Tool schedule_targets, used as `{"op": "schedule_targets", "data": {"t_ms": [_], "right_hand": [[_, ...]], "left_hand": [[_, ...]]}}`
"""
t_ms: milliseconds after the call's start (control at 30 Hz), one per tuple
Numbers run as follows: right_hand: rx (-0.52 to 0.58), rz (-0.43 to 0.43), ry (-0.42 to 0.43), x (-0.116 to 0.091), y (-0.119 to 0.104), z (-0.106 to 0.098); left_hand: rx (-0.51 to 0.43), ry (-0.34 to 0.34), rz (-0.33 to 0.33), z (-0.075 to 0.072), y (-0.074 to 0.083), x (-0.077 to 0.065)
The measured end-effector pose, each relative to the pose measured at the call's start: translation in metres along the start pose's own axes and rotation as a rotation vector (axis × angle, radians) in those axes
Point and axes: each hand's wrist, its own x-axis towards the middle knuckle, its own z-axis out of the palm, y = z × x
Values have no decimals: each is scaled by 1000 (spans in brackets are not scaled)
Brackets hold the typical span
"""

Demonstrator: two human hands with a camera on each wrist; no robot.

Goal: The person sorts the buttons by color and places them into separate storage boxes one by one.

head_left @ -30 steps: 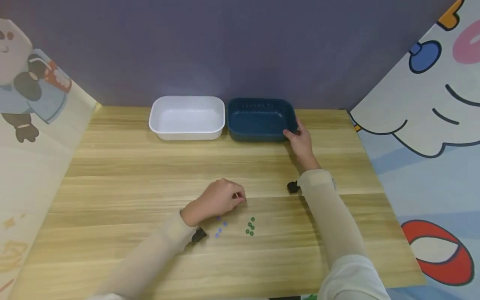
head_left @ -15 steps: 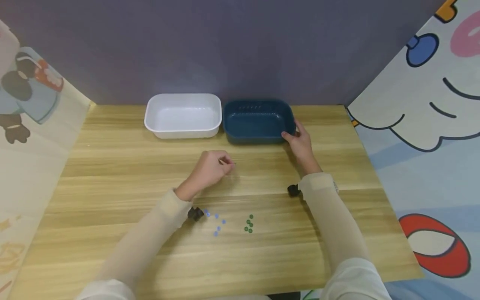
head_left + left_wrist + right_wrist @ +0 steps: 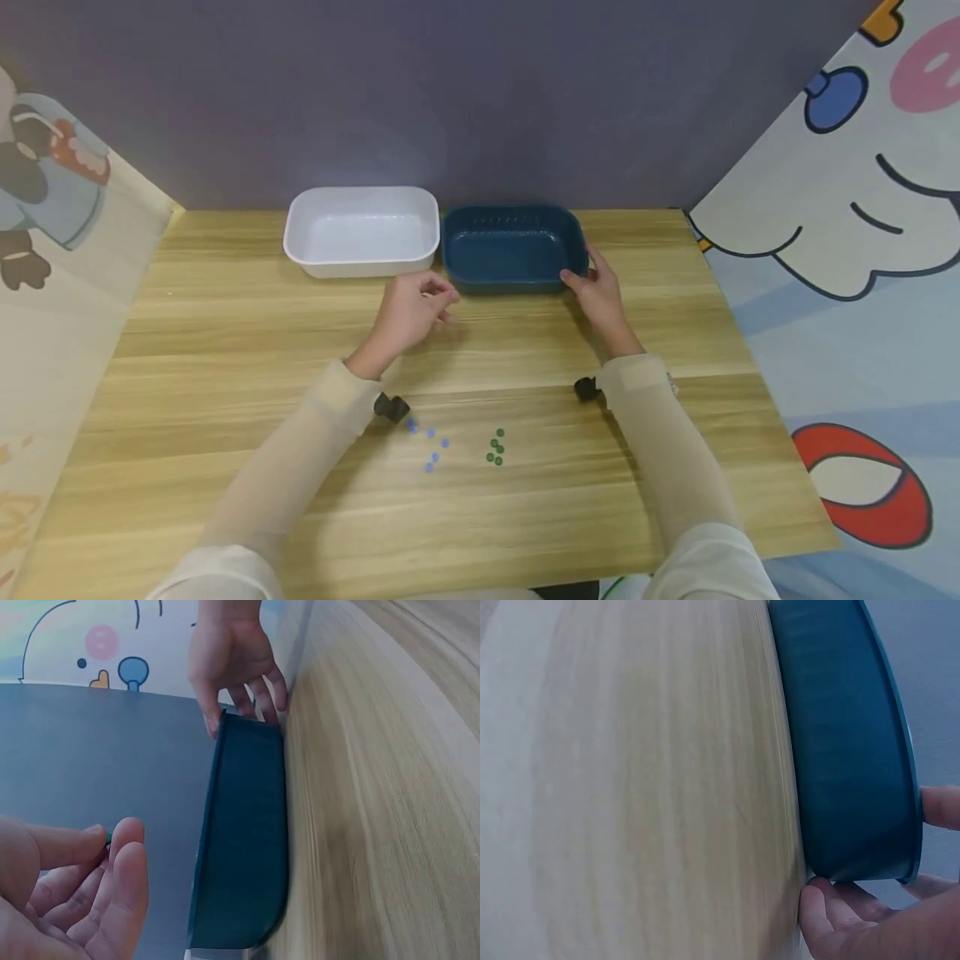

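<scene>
My left hand [image 3: 408,312] pinches a tiny green piece [image 3: 109,838] between thumb and forefinger, mostly covered by the fingertips. It hovers just in front of the gap between a white container [image 3: 360,270] and a dark blue container [image 3: 504,287]. At the blue container's right end, my right hand [image 3: 602,302] grips the corner, thumb on the rim and other fingers around the outer side. Nearer on the table lie several small round green pieces [image 3: 500,449] in a cluster, and several small blue ones [image 3: 430,433] scattered to their left.
The wooden table [image 3: 225,350] backs onto a dark grey panel [image 3: 480,100], with both containers close to it. Cartoon-printed walls [image 3: 840,350] flank the table. A small black device [image 3: 392,407] is strapped at the left wrist and another [image 3: 587,389] at the right.
My left hand has risen from beside the green pieces and travelled away from me toward the containers, still pinching. The blue container has shifted slightly nearer, with my right hand on it throughout.
</scene>
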Motion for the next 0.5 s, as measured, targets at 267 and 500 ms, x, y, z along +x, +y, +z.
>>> {"op": "schedule_targets", "data": {"t_ms": [267,500], "right_hand": [[3,5,-16,-5,-2,-1],[24,25,-20,-6,-4,-2]], "left_hand": [[-31,25,-16,0,-3,16],[-33,73,-2,3,-3,29]]}}
